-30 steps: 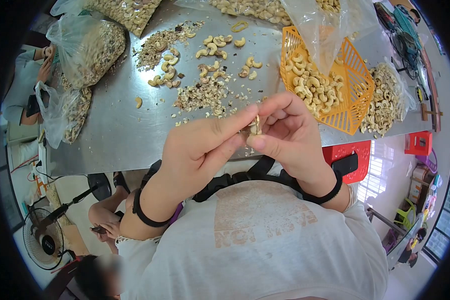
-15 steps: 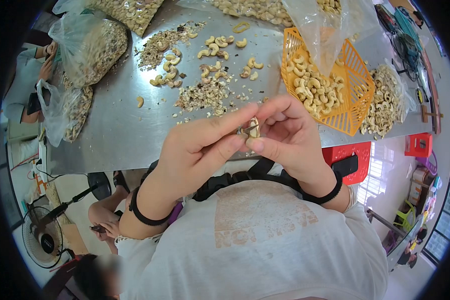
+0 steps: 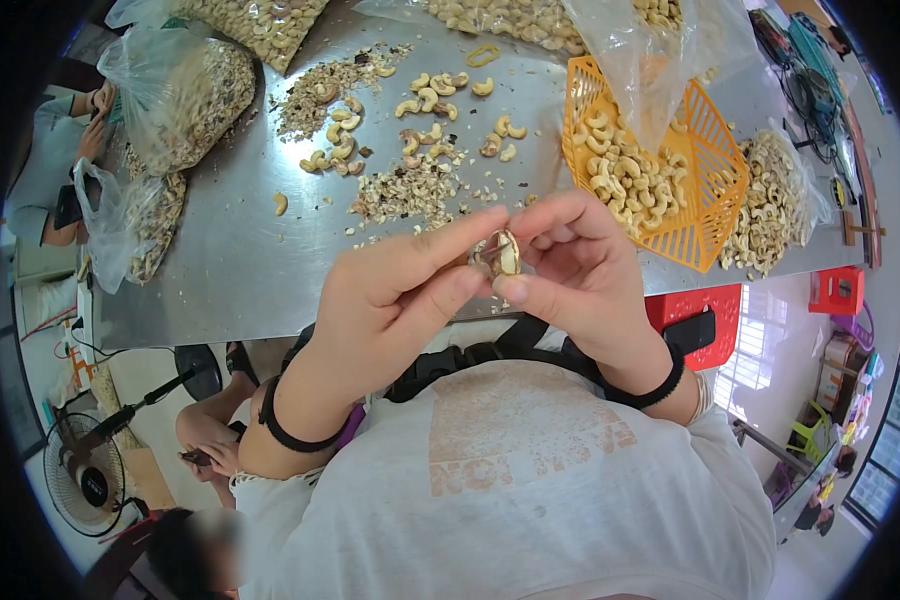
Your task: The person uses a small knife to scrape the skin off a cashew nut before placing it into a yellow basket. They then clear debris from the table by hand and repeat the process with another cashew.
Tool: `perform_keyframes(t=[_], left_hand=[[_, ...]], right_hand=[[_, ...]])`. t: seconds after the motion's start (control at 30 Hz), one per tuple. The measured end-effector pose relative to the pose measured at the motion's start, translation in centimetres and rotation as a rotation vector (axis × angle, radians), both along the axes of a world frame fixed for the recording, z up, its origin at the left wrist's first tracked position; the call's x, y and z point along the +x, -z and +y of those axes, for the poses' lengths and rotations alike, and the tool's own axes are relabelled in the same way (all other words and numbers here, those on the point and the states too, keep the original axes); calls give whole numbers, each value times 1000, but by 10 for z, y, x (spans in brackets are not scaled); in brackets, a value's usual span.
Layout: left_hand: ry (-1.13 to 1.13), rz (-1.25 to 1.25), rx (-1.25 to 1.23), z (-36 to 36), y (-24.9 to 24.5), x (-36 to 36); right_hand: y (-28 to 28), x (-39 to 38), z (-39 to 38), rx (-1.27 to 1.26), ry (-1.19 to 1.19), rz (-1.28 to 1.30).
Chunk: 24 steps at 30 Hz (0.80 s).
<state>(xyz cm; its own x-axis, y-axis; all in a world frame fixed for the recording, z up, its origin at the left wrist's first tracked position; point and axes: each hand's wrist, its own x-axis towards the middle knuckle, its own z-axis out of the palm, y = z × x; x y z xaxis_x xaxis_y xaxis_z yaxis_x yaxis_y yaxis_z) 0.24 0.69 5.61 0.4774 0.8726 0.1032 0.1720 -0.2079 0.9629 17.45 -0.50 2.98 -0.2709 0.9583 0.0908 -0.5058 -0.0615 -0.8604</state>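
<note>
A cashew sat pinched between both hands' fingertips, above the steel table's near edge. The left hand and right hand both gripped it; the orange basket lay beyond, rightward.

A steel desk carries loose cashews in its far middle, with a pile of scraps nearer and another farther left. One nut lies alone to the left. An orange basket of cashews sits at the right, a bag just beside it. Two bags rest at the left edge, and more bags line the far edge.
</note>
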Motion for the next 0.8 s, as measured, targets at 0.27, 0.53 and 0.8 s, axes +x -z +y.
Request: perform_keyframes(t=[0.27, 0.53, 0.8], left_hand=[[12, 51, 260, 3, 7, 2], [-80, -164, -195, -4, 7, 2], [-25, -109, -16, -5, 9, 6]], right_hand=[[3, -2, -1, 89, 44, -41], [-4, -1, 0, -54, -35, -14], [2, -2, 4, -223, -26, 213]])
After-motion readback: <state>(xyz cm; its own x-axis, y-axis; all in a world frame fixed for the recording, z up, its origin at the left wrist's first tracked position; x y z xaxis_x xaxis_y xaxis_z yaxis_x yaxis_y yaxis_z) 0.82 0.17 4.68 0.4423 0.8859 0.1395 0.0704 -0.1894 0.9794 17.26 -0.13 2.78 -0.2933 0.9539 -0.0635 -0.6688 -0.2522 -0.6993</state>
